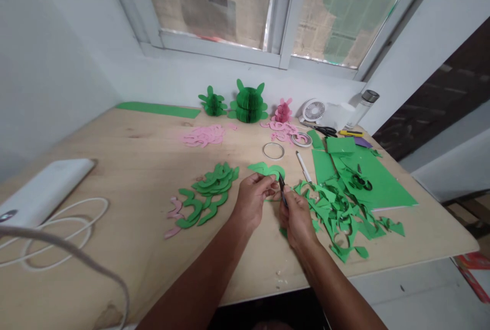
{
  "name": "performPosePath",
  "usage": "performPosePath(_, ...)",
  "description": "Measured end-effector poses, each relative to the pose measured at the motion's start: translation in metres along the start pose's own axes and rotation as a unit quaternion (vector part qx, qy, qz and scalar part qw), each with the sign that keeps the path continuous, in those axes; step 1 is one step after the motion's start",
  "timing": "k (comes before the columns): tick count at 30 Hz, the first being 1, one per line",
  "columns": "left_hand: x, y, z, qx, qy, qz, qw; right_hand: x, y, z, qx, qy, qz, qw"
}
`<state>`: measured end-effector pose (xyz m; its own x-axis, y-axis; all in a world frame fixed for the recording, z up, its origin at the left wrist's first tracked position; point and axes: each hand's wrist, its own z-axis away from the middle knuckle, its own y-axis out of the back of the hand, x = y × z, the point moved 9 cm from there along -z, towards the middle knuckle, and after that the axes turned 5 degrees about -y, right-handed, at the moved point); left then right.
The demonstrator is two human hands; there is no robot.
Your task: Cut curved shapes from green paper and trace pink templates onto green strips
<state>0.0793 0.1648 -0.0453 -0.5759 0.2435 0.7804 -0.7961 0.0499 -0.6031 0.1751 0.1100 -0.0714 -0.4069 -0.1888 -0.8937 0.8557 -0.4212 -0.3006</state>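
Note:
Over the middle of a wooden table (pixel 133 146), my left hand (pixel 253 198) pinches a curved piece of green paper (pixel 268 170). Close beside it, my right hand (pixel 295 217) is closed round small dark-bladed scissors (pixel 282 189) whose blades meet the paper. A pile of cut green crescent shapes (pixel 209 192) lies just left of my hands. Green paper scraps (pixel 337 212) are heaped to the right, on green sheets (pixel 367 177).
At the back stand green (pixel 248 102) and pink (pixel 282 112) honeycomb paper figures, pink cut shapes (pixel 204 136), tape rolls (pixel 273 150), a white pen (pixel 303 166), black scissors (pixel 325 130), a small fan (pixel 314 110) and a bottle (pixel 365 105). A white device (pixel 42 189) with cable (pixel 57 228) lies left.

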Motion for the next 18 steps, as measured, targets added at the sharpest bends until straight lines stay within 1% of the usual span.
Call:
performPosePath(4,0.0011,0.0019,-0.0007,0.008,-0.004,-0.007,1.0,-0.0023,0.0,0.0014,0.007,0.002,0.009,1.0)
performPosePath(10,0.0063,0.0053,-0.0031,0.017,-0.028,-0.049,0.998,-0.005,-0.0016,0.0027,0.0,0.011,0.015,1.0)
performPosePath(18,0.0039,0.0043,-0.002,0.017,-0.024,-0.048,0.998,-0.0051,-0.001,0.0027,0.003,0.012,0.008,1.0)
